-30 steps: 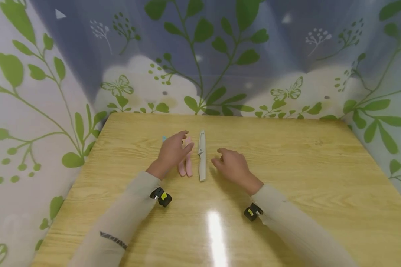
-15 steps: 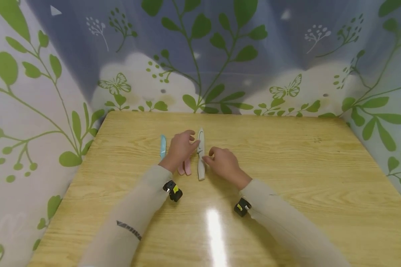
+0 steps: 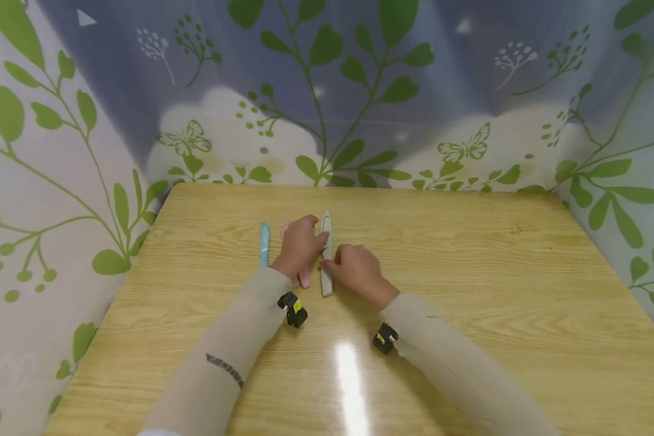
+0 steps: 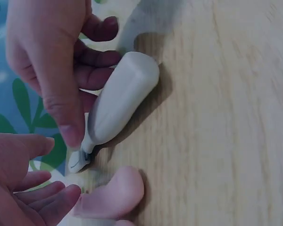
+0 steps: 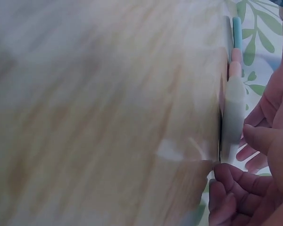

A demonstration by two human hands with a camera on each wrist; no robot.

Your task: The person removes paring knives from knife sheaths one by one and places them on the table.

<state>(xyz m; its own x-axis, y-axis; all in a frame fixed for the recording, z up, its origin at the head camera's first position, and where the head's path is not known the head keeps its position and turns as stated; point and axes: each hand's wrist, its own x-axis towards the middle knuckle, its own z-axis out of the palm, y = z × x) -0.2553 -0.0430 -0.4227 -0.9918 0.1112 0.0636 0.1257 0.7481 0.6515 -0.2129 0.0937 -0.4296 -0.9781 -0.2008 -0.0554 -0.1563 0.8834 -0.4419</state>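
Note:
A pale grey knife (image 3: 327, 286) lies lengthwise near the table's middle, its blade end pointing away. My right hand (image 3: 360, 267) pinches it near the neck, thumb on one side; the left wrist view shows this knife (image 4: 125, 99) with the right hand's (image 4: 52, 61) fingers at its far side. My left hand (image 3: 298, 243) is beside the blade end, fingers apart and slightly bent, holding nothing in the left wrist view. Below that hand lies a pink tool with two curved handles (image 3: 304, 278), largely hidden. A slim light blue tool (image 3: 264, 242) lies farther left.
The wooden table (image 3: 469, 272) ends at the back against a leaf-patterned curtain (image 3: 392, 109), which also hangs along both sides. A bright glare streak crosses the front of the tabletop. Each wrist carries a small black camera.
My right hand has moved left onto the knife, and its thumb now lies at the handle. The left hand has shifted right, over the pink tool to the blade end, uncovering the blue tool.

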